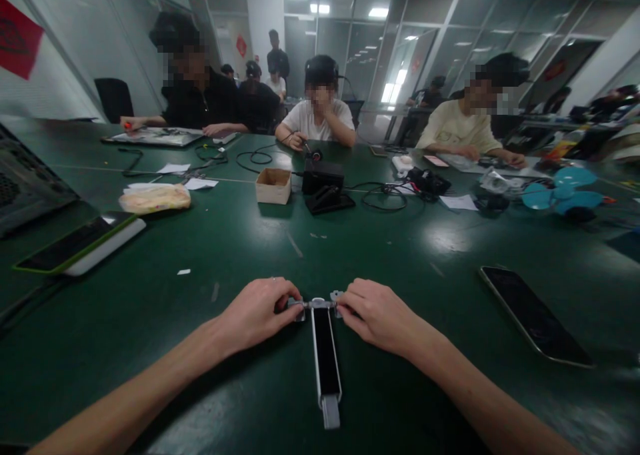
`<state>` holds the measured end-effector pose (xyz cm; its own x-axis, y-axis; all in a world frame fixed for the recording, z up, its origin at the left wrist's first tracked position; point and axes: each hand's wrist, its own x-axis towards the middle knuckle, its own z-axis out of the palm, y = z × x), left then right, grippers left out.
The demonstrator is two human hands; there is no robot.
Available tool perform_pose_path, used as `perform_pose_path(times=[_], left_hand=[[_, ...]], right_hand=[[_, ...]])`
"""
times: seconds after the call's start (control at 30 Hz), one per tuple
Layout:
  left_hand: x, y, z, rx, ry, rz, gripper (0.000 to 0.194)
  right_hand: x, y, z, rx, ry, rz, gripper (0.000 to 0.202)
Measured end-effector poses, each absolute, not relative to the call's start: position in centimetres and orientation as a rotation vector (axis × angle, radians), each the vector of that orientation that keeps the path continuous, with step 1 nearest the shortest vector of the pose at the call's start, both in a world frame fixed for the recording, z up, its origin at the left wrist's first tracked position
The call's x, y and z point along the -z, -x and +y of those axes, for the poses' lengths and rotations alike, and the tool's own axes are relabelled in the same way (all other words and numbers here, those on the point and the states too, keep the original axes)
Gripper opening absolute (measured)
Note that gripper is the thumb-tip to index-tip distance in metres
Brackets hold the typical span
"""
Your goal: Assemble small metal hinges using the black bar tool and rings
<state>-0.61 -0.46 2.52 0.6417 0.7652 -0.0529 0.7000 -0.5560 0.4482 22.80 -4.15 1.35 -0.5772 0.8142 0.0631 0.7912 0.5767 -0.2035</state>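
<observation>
A long, narrow bar (pixel 327 355) with a black face and silver edges lies on the green table in front of me. A paler grey end piece (pixel 331 411) sticks out toward me. Across its far end runs a thin metal crosspiece (pixel 320 304), with a small metal bracket at each side. My left hand (pixel 260 311) is closed, thumb and fingers pinching the left metal bracket (pixel 301 315). On the other side, the fingertips of my right hand (pixel 377 311) pinch the right metal bracket (pixel 337 296). My fingers partly hide both brackets.
A phone (pixel 535 315) lies to the right, and a green-edged device (pixel 80 245) to the left. Farther back are a small open box (pixel 273 187), a black stand (pixel 327 185), cables, and a blue fan (pixel 565 191). Several people sit across the table (pixel 240 241).
</observation>
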Motion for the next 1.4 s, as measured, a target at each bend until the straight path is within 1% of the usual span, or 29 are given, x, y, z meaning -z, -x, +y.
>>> perform_pose_path(times=[0.1, 0.2, 0.37, 0.6, 0.87, 1.1, 1.4], left_hand=[[-2.4, 0.7, -0.4, -0.143, -2.446, 1.137, 0.019], [-2.1, 0.8, -0.3, -0.135, -2.440, 1.149, 0.017], [-1.8, 0.7, -0.2, -0.144, -2.403, 1.175, 0.015], [-2.3, 0.8, -0.4, -0.131, -2.412, 1.187, 0.023], [-3.0, 0.6, -0.7, -0.103, -2.407, 1.191, 0.022], [-2.8, 0.7, -0.8, -0.126, -2.428, 1.189, 0.022], [-1.9, 0.8, -0.7, -0.153, -2.441, 1.185, 0.015]], right_hand=[[-1.3, -23.0, -4.1, -0.261, 1.341, -2.621, 0.015], [-1.5, -23.2, -4.1, -0.364, 1.346, -2.537, 0.016], [-1.9, -23.2, -4.2, -0.479, 1.366, -2.502, 0.010], [-1.1, -23.4, -4.0, -0.508, 1.355, -2.489, 0.013], [-1.6, -23.3, -4.2, -0.494, 1.352, -2.469, 0.012], [-1.5, -23.2, -4.1, -0.426, 1.347, -2.502, 0.016], [-1.4, -23.2, -4.2, -0.360, 1.341, -2.524, 0.016]])
